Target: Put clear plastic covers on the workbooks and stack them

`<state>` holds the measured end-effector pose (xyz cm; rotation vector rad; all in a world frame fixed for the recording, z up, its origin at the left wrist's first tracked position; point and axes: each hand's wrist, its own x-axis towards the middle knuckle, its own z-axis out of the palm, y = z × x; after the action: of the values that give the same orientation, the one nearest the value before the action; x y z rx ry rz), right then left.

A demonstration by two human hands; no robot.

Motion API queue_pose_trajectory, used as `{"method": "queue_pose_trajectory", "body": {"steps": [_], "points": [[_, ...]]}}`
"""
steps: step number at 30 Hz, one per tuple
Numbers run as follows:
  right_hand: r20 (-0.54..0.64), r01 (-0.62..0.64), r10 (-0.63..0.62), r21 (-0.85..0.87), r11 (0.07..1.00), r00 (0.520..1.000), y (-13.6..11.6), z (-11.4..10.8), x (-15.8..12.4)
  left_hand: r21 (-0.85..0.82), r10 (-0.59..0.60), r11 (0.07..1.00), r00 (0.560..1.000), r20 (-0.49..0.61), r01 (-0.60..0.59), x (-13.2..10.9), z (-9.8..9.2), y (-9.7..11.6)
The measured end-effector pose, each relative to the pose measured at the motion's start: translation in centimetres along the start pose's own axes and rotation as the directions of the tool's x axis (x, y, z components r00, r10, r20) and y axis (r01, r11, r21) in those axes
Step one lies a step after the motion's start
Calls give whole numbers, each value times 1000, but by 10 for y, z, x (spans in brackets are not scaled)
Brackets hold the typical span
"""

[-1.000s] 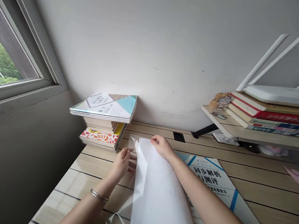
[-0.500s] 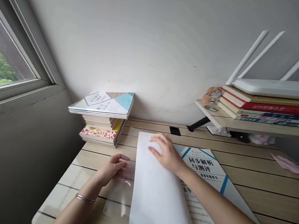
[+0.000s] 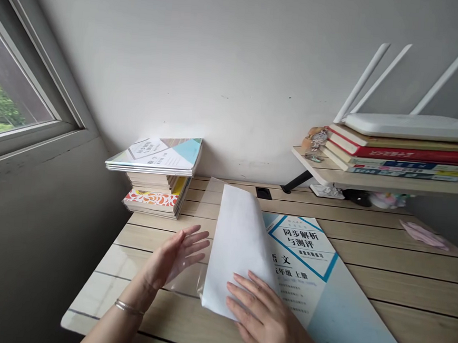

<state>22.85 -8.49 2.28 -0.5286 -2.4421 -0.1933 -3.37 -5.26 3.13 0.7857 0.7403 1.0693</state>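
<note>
White sheet (image 3: 234, 240), folded over the left part of a blue-and-white workbook (image 3: 323, 284), flat on a pale wooden desk (image 3: 402, 291) striped with dark grooves. Pinned near its lower edge by the right hand (image 3: 270, 323), palm down, fingers spread, gripping nothing. Just left of it, a clear plastic flap (image 3: 189, 279) under the left hand (image 3: 177, 257), fingers open and fanned, bracelet at the wrist, closed on nothing. Grey wall behind; window (image 3: 12, 107) at far left, greenery outside. At the back left of the desk, a stack of books (image 3: 157, 179). At the right, a raised wooden shelf (image 3: 371, 180) bearing more books (image 3: 397, 155), topped by a white router (image 3: 415, 125) with antennas up. Pink cloth (image 3: 422, 235) farther right on the desk.
</note>
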Motion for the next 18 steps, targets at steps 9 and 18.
{"method": "queue_pose_trajectory", "body": {"steps": [9, 18], "points": [[-140, -180, 161, -137, 974, 977, -16, 24, 17, 18, 205, 979, 979, 8, -205, -34, 26, -44], [-38, -117, 111, -282, 952, 993, -15, 31, 13, -172, 119, 965, 916, -383, -197, -21, 64, -71]]}}
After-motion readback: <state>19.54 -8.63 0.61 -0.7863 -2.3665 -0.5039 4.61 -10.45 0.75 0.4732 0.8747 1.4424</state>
